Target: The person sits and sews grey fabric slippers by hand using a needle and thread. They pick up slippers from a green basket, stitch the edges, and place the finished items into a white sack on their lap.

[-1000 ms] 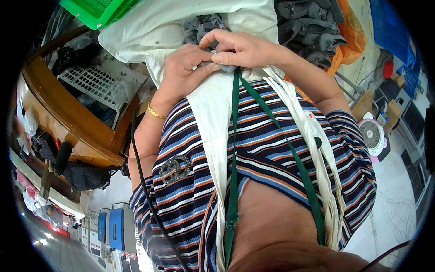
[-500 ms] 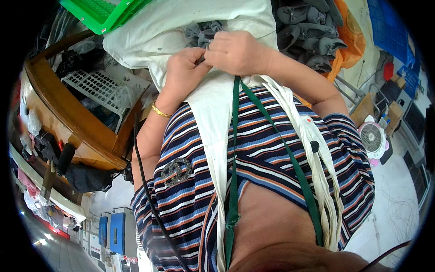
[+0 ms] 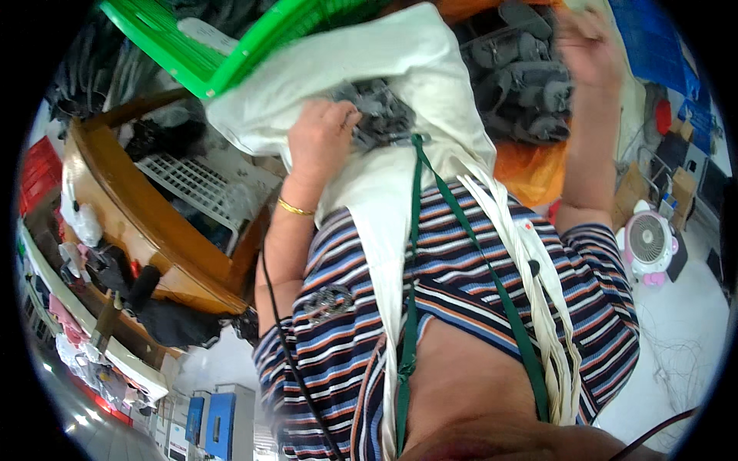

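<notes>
My left hand point(image 3: 319, 138), a gold bracelet at its wrist, rests over the white apron on my lap. Its fingers are curled closed at the edge of a bunch of grey cloth pieces point(image 3: 378, 114); what lies between them is hidden. My right hand point(image 3: 589, 48) is raised at the far right, smeared by motion, its fingers unclear. Beside it lies a pile of grey cloth shoes or shoe uppers point(image 3: 523, 96) on orange sheeting point(image 3: 530, 170). The white apron point(image 3: 419, 46) spreads under the grey bunch.
A green plastic crate point(image 3: 211, 77) stands at the far left, above a curved wooden table edge point(image 3: 146, 215) with a white rack point(image 3: 192, 188) inside. A small pink and white fan point(image 3: 648, 237) is on the right. A dark cord point(image 3: 280, 338) hangs along my left arm.
My hands were together over the lap and are now apart. The right one has swung out to the far right, by the grey pile. More of the grey bunch shows.
</notes>
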{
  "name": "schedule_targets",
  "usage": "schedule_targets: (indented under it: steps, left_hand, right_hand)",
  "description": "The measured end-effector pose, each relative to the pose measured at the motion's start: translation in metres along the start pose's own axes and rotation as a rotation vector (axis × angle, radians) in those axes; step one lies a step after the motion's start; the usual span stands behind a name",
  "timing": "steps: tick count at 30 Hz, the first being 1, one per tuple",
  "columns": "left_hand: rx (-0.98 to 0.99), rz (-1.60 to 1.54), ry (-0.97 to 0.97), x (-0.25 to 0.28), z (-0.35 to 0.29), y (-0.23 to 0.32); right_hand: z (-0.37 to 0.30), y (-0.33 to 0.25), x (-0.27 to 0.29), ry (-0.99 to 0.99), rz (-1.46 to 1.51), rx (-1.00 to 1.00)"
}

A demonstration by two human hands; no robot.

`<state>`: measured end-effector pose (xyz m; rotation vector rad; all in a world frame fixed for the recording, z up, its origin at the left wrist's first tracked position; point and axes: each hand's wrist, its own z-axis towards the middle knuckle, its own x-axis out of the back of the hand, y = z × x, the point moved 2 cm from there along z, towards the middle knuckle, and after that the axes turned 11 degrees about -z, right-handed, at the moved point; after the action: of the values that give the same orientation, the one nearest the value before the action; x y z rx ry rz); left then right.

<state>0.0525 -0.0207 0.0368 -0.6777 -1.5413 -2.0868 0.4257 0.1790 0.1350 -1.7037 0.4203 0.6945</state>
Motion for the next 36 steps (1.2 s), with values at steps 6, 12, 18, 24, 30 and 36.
schedule_targets:
  steps: [6, 12, 18, 24, 30, 36]
  left_hand:
    - [0.149, -0.040, -0.011, -0.004, 0.015, -0.010]
    - [0.118, -0.297, -0.142, -0.005, 0.058, 0.011]
    - [0.028, -0.474, -0.314, 0.016, 0.118, 0.031]
    - [0.157, -0.701, 0.004, 0.062, 0.213, -0.041]
    - [0.149, -0.245, -0.103, 0.045, 0.300, -0.088]
    - [0.150, 0.016, 0.215, 0.022, 0.368, -0.126]
  right_hand:
    - [-0.006, -0.085, 0.065, 0.572, -0.205, 0.656]
    - [-0.031, 0.120, -0.049, -0.172, -1.245, 0.193]
    - [-0.035, 0.145, -0.090, -0.389, -1.199, 0.052]
    - [-0.010, 0.174, -0.071, -0.157, -1.468, 0.370]
    - [-0.039, 0.189, -0.073, -0.174, -1.687, 0.691]
    - [-0.056, 0.185, -0.090, -0.150, -1.702, 0.659]
